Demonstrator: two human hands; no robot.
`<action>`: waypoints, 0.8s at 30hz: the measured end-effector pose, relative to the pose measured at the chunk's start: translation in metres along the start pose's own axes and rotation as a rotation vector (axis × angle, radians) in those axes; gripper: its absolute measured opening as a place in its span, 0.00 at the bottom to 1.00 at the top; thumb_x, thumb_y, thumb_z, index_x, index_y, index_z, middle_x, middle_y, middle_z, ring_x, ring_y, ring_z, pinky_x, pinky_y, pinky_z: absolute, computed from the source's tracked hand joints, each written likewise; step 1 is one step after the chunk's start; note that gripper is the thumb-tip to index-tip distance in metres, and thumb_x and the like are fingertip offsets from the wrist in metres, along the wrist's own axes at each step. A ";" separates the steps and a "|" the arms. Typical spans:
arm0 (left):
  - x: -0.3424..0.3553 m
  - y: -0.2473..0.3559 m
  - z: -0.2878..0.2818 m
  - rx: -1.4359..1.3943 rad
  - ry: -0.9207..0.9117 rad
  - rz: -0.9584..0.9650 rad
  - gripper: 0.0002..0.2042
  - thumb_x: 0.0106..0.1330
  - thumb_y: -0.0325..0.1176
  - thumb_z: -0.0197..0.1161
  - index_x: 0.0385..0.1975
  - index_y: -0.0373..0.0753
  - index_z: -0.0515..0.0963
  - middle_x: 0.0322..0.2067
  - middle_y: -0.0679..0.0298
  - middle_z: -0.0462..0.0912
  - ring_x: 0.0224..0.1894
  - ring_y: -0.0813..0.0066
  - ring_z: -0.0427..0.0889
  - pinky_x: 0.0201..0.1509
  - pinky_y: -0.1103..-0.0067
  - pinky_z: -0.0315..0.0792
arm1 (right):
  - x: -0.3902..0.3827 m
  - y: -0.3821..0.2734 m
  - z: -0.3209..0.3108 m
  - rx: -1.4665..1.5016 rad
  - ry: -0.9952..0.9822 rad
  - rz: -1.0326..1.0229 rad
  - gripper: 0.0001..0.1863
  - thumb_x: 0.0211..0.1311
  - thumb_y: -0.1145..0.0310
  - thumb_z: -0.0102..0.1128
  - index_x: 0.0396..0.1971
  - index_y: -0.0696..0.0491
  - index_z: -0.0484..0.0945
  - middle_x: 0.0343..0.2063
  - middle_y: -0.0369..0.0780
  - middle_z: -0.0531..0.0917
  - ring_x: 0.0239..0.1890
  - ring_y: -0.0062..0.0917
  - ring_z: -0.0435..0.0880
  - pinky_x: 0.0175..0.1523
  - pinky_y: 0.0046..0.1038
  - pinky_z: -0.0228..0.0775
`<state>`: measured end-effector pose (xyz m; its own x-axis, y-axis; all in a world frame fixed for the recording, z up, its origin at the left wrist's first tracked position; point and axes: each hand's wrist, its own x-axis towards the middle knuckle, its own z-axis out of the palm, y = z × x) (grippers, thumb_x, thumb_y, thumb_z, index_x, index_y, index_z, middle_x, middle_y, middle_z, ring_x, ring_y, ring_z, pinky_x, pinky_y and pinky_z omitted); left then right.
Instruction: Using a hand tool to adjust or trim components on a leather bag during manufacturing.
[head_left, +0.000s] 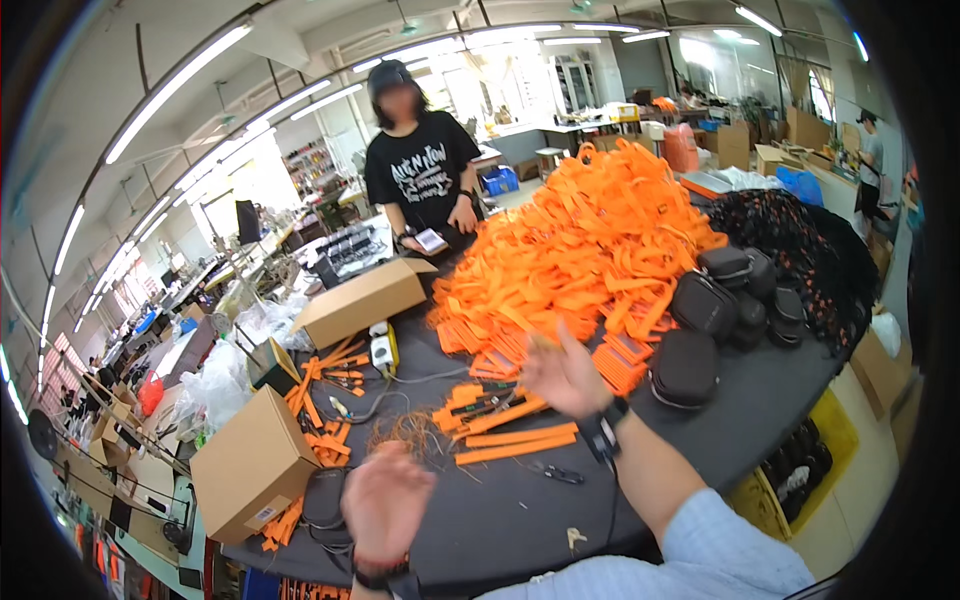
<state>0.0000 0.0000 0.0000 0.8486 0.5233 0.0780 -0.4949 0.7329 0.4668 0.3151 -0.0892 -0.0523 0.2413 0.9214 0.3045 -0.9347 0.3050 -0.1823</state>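
My right hand [566,374] is raised over the front of the orange strap pile [590,240], its fingers apart and nothing visible in them. Below it lie flat orange strips [515,444] and a tangle of loose thread ends [405,432]. My left hand [386,500] is held above the near edge of the dark table, blurred by motion, so its grip is unclear. Beside it are a black zip case [325,498] and a cardboard box [252,465]. A small dark tool [563,474], perhaps thread snips, lies on the dark cloth [470,520] between my hands.
Several black zip cases [685,370] stand right of the pile, before a heap of black straps [800,250]. Across the table a person [420,165] holds a small pale card. An open carton [362,303] and a corded yellow-white device [383,348] sit left. A yellow crate [830,450] is lower right.
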 end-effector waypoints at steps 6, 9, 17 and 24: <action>-0.035 -0.072 -0.140 -0.226 0.355 -0.467 0.08 0.71 0.33 0.56 0.31 0.38 0.78 0.27 0.63 0.78 0.36 0.69 0.77 0.54 0.69 0.70 | -0.092 -0.026 -0.001 -0.084 0.127 0.196 0.24 0.73 0.47 0.47 0.29 0.53 0.76 0.19 0.33 0.69 0.22 0.23 0.64 0.31 0.26 0.59; -0.065 -0.091 -0.136 -0.235 0.388 -0.395 0.14 0.75 0.37 0.55 0.26 0.39 0.77 0.25 0.64 0.81 0.34 0.68 0.79 0.49 0.71 0.75 | -0.188 -0.031 -0.043 0.073 0.381 0.020 0.18 0.73 0.52 0.49 0.36 0.50 0.80 0.19 0.31 0.71 0.25 0.19 0.67 0.36 0.25 0.61; 0.008 -0.116 -0.163 -0.349 0.352 -0.558 0.18 0.79 0.38 0.46 0.28 0.37 0.76 0.30 0.63 0.79 0.37 0.68 0.78 0.52 0.70 0.73 | -0.232 -0.038 -0.064 -0.270 0.642 -0.093 0.13 0.71 0.58 0.54 0.47 0.47 0.82 0.39 0.37 0.82 0.34 0.23 0.75 0.43 0.28 0.66; 0.055 -0.126 -0.161 -0.261 0.275 -0.685 0.11 0.77 0.31 0.45 0.45 0.34 0.75 0.38 0.61 0.82 0.45 0.67 0.80 0.56 0.70 0.74 | -0.258 -0.077 -0.048 -0.322 0.561 -0.111 0.11 0.68 0.74 0.55 0.47 0.46 0.80 0.41 0.41 0.80 0.31 0.22 0.74 0.41 0.24 0.67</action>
<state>0.0788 0.0066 -0.1961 0.9207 -0.0187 -0.3898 0.0656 0.9920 0.1075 0.3372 -0.3384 -0.1619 0.5124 0.8397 -0.1801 -0.7929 0.3821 -0.4747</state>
